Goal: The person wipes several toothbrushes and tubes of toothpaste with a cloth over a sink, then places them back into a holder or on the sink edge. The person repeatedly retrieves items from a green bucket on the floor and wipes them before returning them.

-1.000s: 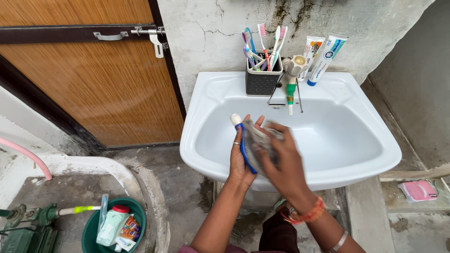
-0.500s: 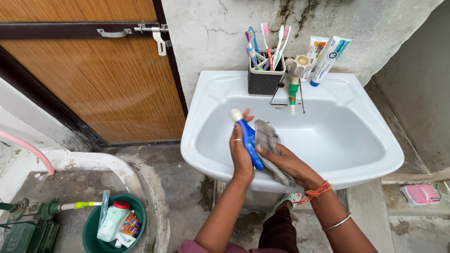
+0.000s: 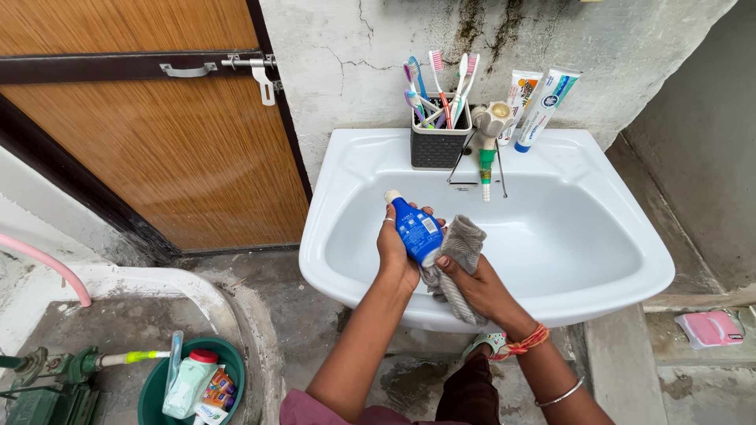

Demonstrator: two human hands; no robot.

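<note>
My left hand (image 3: 394, 252) holds a small blue tube with a white cap (image 3: 415, 227) over the front left of a white wash basin (image 3: 630, 267). My right hand (image 3: 476, 285) grips a grey cloth (image 3: 459, 252) pressed against the tube's right side, part of the cloth hanging below my fingers. Both hands are together above the basin's front rim.
A dark holder with several toothbrushes (image 3: 439, 118) stands at the basin's back, beside a tap (image 3: 490, 130) and two toothpaste tubes (image 3: 535, 98) leaning on the wall. A wooden door (image 3: 157, 149) is at left. A green bucket with bottles (image 3: 193, 386) sits on the floor; a pink soap case (image 3: 709, 328) lies at right.
The tube has turned in my left hand so its broad blue face shows. My right hand has slid the cloth from over the tube down to its right side.
</note>
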